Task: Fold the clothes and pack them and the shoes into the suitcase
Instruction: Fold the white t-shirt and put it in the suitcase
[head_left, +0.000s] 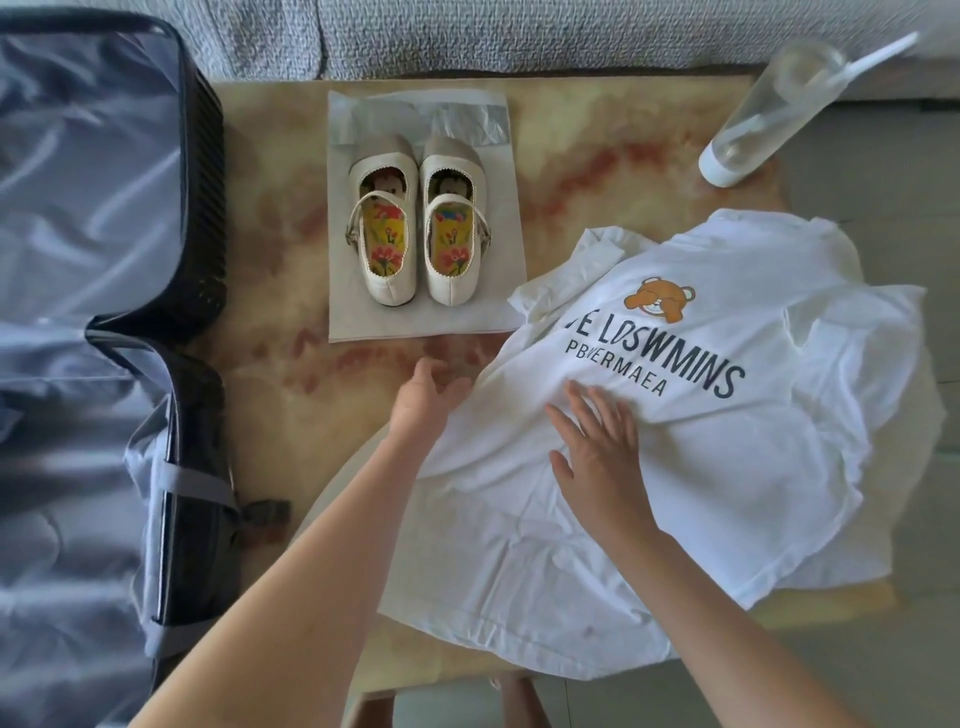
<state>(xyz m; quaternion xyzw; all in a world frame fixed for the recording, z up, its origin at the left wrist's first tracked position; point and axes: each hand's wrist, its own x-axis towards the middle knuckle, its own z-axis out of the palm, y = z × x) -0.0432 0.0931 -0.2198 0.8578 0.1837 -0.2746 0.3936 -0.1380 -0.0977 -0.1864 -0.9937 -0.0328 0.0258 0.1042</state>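
Open suitcase (78, 260) at the left, glossy grey lining rumpled. On the marbled bench (270, 234), cream strap shoes (415, 234) with floral insoles sit side by side on a flat grey bag (467, 317); a clear bottle (769, 114) sits far right. The creased white T-shirt (701, 441) sprawls near right, bear print up. Right hand (597, 447) presses it, fingers (582, 405) straight and spread. Left hand (428, 395) is at its edge, fingers loosely curved, gripping nothing.

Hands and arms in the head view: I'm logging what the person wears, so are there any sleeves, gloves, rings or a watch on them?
No. The left hand and right hand are bare: no gloves, and no ring shows. The left arm and right arm are uncovered down to the picture's lower edge, with no sleeve, watch or bracelet in view.
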